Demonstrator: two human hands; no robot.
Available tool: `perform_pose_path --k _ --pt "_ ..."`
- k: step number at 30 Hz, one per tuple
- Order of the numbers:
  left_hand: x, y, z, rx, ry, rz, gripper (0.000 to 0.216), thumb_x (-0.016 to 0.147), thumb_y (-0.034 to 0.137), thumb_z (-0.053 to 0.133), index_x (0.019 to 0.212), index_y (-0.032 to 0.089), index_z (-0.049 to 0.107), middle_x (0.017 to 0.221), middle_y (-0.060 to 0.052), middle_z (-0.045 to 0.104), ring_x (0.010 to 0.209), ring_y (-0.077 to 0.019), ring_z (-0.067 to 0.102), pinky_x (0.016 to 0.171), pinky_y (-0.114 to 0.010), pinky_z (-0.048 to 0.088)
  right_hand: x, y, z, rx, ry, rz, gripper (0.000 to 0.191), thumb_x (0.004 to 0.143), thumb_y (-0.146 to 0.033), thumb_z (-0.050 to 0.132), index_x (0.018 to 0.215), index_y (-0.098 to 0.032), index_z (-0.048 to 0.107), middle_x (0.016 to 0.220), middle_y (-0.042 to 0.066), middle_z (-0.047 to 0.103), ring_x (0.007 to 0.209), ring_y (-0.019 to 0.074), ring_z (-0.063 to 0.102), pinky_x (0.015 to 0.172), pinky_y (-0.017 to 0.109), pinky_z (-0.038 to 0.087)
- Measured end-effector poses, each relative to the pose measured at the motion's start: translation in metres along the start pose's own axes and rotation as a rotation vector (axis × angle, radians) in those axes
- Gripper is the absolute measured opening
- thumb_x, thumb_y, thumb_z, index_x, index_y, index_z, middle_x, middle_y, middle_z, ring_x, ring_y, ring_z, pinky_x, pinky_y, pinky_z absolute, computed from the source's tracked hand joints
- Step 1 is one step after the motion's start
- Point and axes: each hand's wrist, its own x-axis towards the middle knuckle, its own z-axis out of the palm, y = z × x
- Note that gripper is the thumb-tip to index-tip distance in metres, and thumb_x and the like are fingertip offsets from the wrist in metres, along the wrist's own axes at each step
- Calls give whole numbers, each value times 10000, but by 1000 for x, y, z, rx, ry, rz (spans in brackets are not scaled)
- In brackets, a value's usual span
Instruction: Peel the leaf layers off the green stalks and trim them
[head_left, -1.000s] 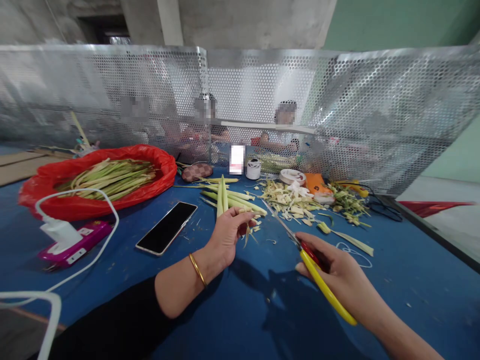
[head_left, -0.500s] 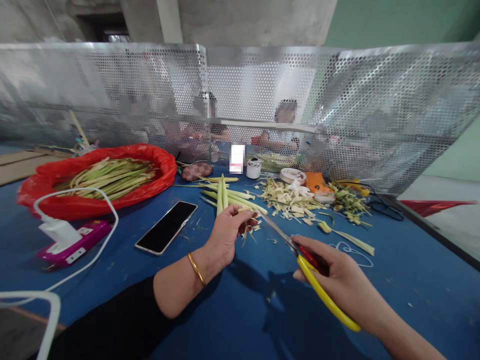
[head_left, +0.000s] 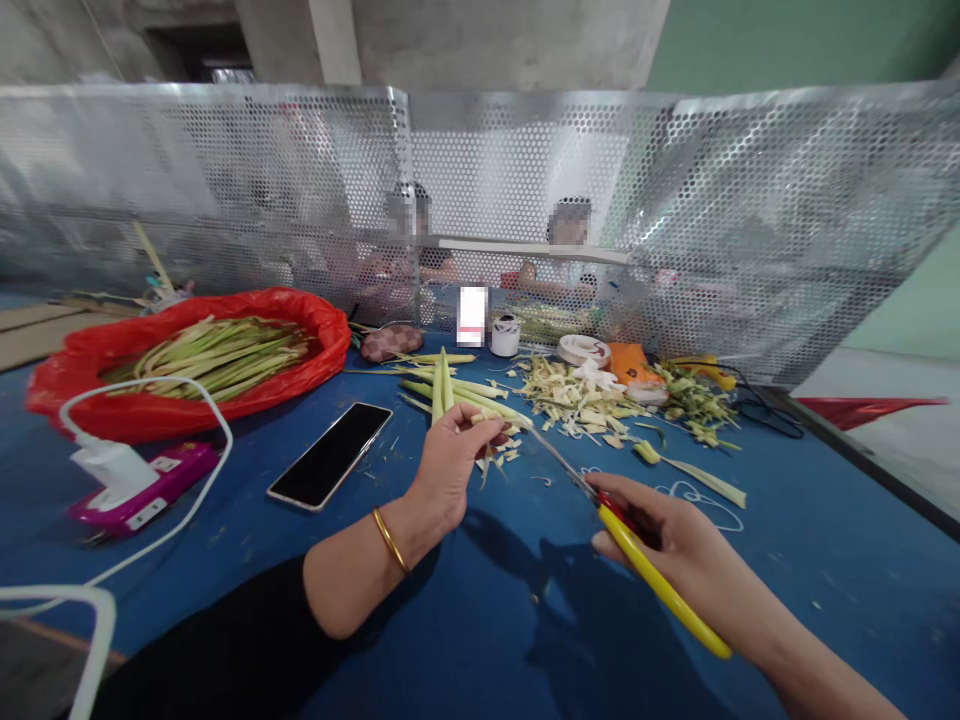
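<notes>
My left hand [head_left: 444, 468] has its fingers closed in a pinch on a pale leaf strip [head_left: 482, 418], mostly covered by the fingertips. My right hand [head_left: 679, 545] grips scissors [head_left: 664, 592] with yellow and red handles. Their blades point up and left toward my left fingertips, and look almost together. Just behind my left hand lie long pale green leaf stalks [head_left: 442, 383], one standing out upright in the view. Small cut scraps [head_left: 504, 455] are scattered below the left fingers.
A red plastic bag [head_left: 195, 405] of long leaves lies left. Nearer are a phone [head_left: 330, 455] and a purple power strip [head_left: 146, 490] with a white cable. Trimmings [head_left: 577, 395], a tape roll [head_left: 585, 350] and an orange packet [head_left: 634, 367] lie behind. A perforated metal screen [head_left: 517, 170] separates co-workers opposite.
The scissors and my right hand have shifted slightly right, their tips drawing a little away from my left fingers. My left hand keeps its pinch in nearly the same place.
</notes>
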Motion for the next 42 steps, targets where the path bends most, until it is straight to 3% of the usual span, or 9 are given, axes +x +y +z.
perform_pose_path --k 7,13,17,22,42 --pt "0 -2 1 17 -17 13 260 595 208 753 670 182 505 682 9 662 646 -114 627 596 -211 427 0 -4 1 -3 -53 12 578 764 -488 660 1257 -193 600 967 70 700 935 267 631 770 313 516" --pt "-1 -6 2 15 -56 -19 214 569 175 717 631 181 512 662 8 657 686 -129 632 694 -232 448 0 -5 3 18 -39 16 555 779 -449 650 1266 -189 599 1042 79 694 989 279 616 804 328 499" --pt "-2 -6 2 11 -58 -35 211 565 174 715 631 182 515 672 4 659 717 -134 641 723 -233 449 -1 -6 2 0 -39 -8 561 794 -453 636 1281 -177 599 981 77 705 972 281 617 777 324 501" --pt "-2 -6 2 17 -58 -41 223 569 177 725 638 182 513 688 2 653 717 -123 633 715 -221 444 -2 -5 3 -5 -30 -28 567 797 -446 640 1298 -185 591 1079 78 696 931 259 629 763 315 508" --pt "-2 -4 1 21 -49 -59 240 563 178 727 646 183 501 675 11 627 715 -121 617 673 -211 431 -2 -7 3 -25 12 -53 508 770 -387 671 1233 -180 651 905 63 734 823 237 655 682 280 527"
